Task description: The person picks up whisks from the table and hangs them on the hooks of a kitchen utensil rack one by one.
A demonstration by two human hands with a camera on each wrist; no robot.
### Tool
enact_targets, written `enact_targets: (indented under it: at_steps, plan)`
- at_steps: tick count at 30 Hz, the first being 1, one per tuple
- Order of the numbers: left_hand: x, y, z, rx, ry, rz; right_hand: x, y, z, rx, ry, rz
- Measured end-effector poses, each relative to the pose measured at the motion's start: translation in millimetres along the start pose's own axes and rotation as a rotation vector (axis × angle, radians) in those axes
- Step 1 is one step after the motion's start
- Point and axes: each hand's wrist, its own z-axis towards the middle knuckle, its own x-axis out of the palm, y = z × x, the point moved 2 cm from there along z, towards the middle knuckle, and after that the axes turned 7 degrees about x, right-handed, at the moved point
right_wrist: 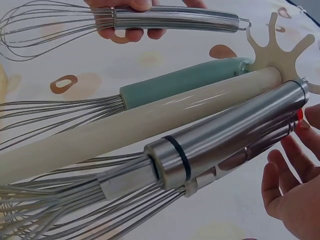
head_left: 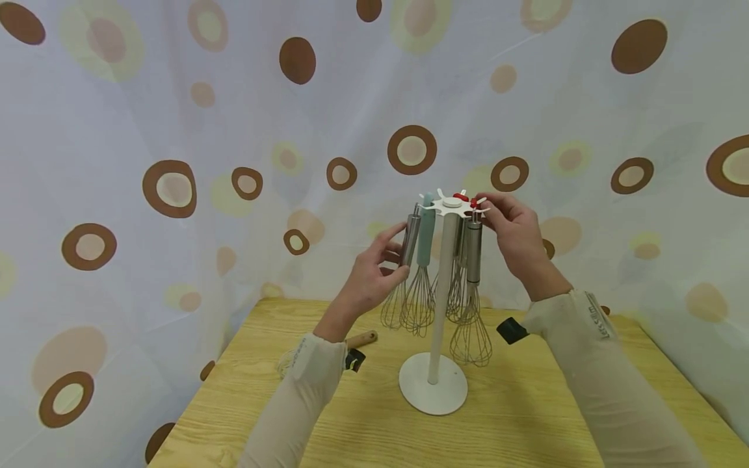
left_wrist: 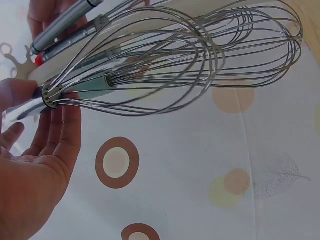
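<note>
A white whisk stand [head_left: 440, 318] with a hooked top stands on the table. On its left side my left hand [head_left: 374, 270] grips a steel-handled whisk [right_wrist: 175, 19] between thumb and fingers, its wires hanging down and its end loop close to a hook tip. My right hand [head_left: 517, 235] is at the top right, thumb and forefinger pinching a hook arm beside a red piece [head_left: 473, 203]; the fingertips are partly hidden. Around the post hang a whisk with a teal handle [right_wrist: 175, 82], a thick steel-handled whisk [head_left: 474, 253] near my right hand, and another steel whisk partly hidden behind.
A whisk with a wooden handle [head_left: 363, 338] lies on the table, partly behind my left sleeve. The wooden table [head_left: 503, 416] meets a dotted curtain [head_left: 339, 97] at the back and sides. The stand's round base [head_left: 433, 398] rests near the middle.
</note>
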Motion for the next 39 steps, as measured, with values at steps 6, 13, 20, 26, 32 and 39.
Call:
enact_targets:
  at_steps: [6,13,20,26,32,39]
  plan:
    - [1.3,1.0,2.4,0.003,0.006,0.017,0,-1,2.7,0.019,-0.007,-0.053]
    - [5.5,1.5,4.0,-0.002,0.025,0.012,0,-2,3.2,0.037,-0.007,0.042]
    - [8.2,-1.8,5.4,-0.015,0.031,0.022,-1,0,2.9,0.02,-0.02,-0.035]
    - [10.8,-31.1,6.3,-0.057,0.041,-0.009,1,0,1.0,-0.006,-0.031,-0.09]
    - [17.5,-23.0,7.3,-0.084,0.043,-0.013,3,1,-1.5,-0.004,-0.046,-0.146]
    - [23.1,7.0,9.5,-0.084,0.03,-0.011,2,3,-4.0,-0.006,-0.083,-0.219]
